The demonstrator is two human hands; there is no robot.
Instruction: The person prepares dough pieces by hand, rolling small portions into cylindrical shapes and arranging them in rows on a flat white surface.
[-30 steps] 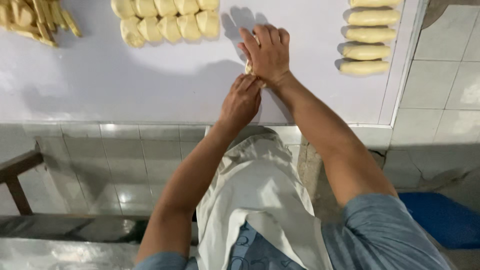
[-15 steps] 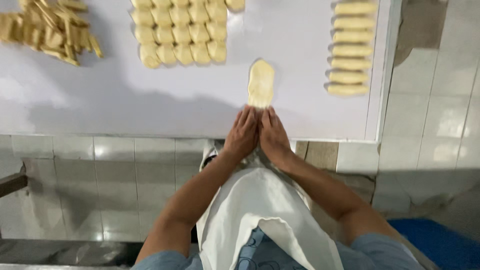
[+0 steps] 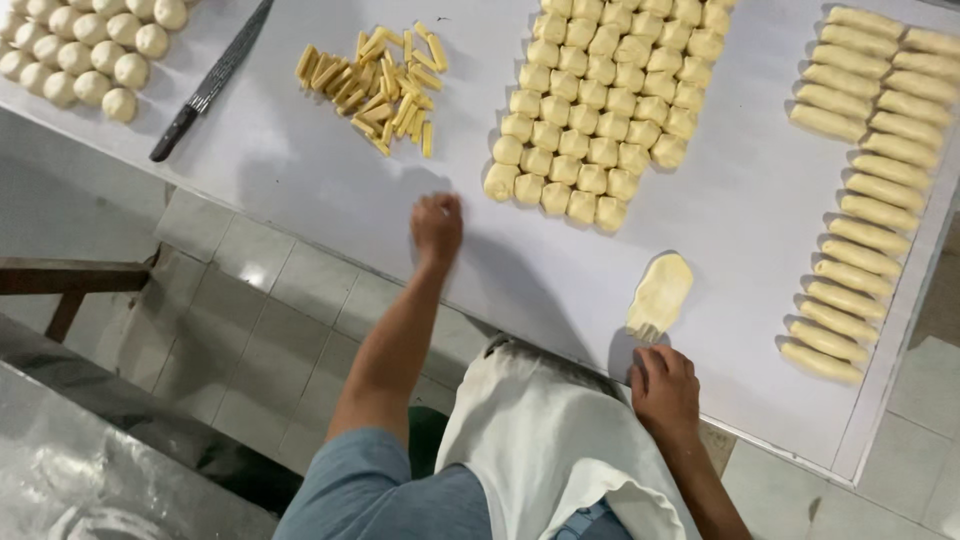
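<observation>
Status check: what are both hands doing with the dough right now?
Left hand loosely closed on white table, below yellow sticks. Right hand at near end of flattened dough piece. Nothing between them.

Dough balls (image 3: 90,50) top-left and dough squares (image 3: 600,100): rows cut off by top edge. Rolled dough logs (image 3: 870,190) run out at right edge. Knife (image 3: 205,85) tip out of frame. Left hand (image 3: 437,228) fingers curled, blurred; can't tell if holding anything.
</observation>
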